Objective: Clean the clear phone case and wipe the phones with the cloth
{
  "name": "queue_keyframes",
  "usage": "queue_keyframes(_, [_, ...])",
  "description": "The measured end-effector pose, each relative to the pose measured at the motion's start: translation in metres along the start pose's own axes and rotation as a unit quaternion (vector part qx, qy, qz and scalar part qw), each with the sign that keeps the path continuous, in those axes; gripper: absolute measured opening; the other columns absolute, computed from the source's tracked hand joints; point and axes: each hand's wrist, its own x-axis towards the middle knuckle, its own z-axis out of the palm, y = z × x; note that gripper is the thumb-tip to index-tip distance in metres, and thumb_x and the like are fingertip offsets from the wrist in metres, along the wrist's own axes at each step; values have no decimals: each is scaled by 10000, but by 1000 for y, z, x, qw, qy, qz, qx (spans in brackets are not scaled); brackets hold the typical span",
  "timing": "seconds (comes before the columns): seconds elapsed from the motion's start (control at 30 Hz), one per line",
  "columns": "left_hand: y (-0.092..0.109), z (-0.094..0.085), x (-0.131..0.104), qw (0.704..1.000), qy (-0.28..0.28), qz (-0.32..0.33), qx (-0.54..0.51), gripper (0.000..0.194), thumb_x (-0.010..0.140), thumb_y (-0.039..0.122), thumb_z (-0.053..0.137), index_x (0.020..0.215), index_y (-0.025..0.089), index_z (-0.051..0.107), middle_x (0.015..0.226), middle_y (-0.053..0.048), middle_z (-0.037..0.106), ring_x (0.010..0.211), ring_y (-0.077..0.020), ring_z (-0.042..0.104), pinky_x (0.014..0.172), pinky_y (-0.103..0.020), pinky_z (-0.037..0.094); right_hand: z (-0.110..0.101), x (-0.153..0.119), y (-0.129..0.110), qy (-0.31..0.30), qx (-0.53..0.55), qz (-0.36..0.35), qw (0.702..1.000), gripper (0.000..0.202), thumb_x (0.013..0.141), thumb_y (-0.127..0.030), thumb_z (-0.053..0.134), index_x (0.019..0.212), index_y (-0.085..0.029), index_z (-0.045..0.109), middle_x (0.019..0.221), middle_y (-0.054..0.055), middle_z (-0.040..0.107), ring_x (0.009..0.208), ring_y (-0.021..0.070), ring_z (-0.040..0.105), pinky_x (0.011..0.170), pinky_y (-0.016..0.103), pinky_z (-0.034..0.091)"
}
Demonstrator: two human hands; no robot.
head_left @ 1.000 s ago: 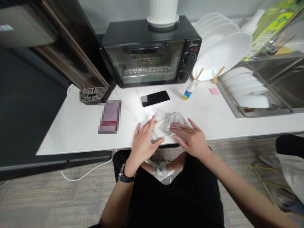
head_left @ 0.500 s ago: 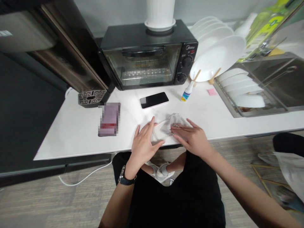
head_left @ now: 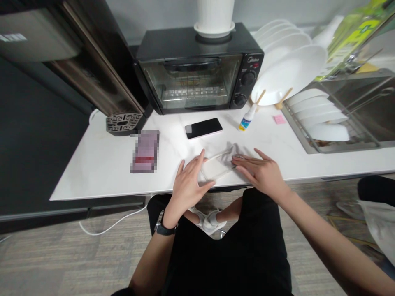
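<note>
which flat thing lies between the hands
The clear case, left hand at one end, right hand and grey cloth at the other; the black phone, purple item and pink note lie untouched.

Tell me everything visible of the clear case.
The case looks like thin see-through plastic, roughly rectangular, with a slim rim. It lies slantwise on the white countertop, near the front edge. The left hand touches its left end; a crumpled grey cloth, under the right hand, covers part of its right end.
</note>
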Motion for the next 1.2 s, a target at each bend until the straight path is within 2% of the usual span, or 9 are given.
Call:
queue_keyframes(0.1, [1,0,1,1000,1,5,6,685,684,313,434,1203,206,-1,1168,13,343,1109,-145,225,954,-341,103,8,7,-15,19,-2,-1,1000,390,734,-381,326,1095,-236,355,1125,-7,370,1073,176,250,943,366,162])
queue_keyframes(0.27, [0,3,1,1000,5,-6,22,652,684,365,410,1198,248,25,1198,10,292,1097,-142,251,952,-328,125,17,10,-51,-18,64,-105,992,423,705,-434,351,1087,-254,360,1084,-30,419,1067,152,269,945,329,187])
queue_keyframes(0.4, [0,5,-1,1000,7,0,18,675,679,325,433,1199,244,10,1163,23,348,1093,-137,257,958,-323,113,5,-3,-24,-40,70,-74,994,296,759,-354,286,1033,-326,396,1050,-80,444,1041,121,312,949,310,175])
queue_keyframes(0.53, [1,4,0,1000,10,0,21,683,669,297,457,1199,235,31,1160,31,350,1106,-134,231,956,-325,112,1,-2,3,1,25,14,1000,307,775,-315,255,1053,-297,384,1070,-53,431,1038,133,317,958,330,137])
queue_keyframes(0.63, [1,3,3,1000,7,1,25,658,674,326,443,1196,246,51,1161,29,349,1104,-131,233,952,-325,116,11,8,-16,24,15,5,1000,402,729,-410,314,1091,-240,358,1127,-16,367,1072,183,255,956,373,118])
queue_keyframes(0.77, [0,3,3,999,-2,-10,36,665,671,318,441,1197,235,42,1180,8,321,1094,-134,255,946,-324,122,18,11,-50,-12,68,-93,993,442,698,-460,337,1091,-259,356,1097,-34,403,1070,153,261,944,315,203])
queue_keyframes(0.9, [1,3,0,1000,-3,-6,27,702,660,289,461,1197,233,12,1169,19,336,1097,-137,245,948,-338,103,7,-2,-29,-27,74,-61,995,288,752,-349,312,1022,-321,410,1032,-73,464,1033,124,325,941,324,201])
queue_keyframes(1.03, [3,1,0,1000,-7,-10,11,705,666,289,466,1196,246,3,1160,21,349,1105,-149,226,948,-364,95,2,-1,0,7,27,20,999,303,780,-294,263,1040,-247,412,1061,-28,448,1038,138,320,950,359,133])
queue_keyframes(1.2, [3,1,2,1000,-5,-13,17,652,687,330,426,1195,251,24,1184,4,314,1101,-149,238,945,-369,105,16,13,-36,8,30,-39,999,442,711,-443,332,1097,-227,355,1119,-8,381,1079,171,243,944,366,155])
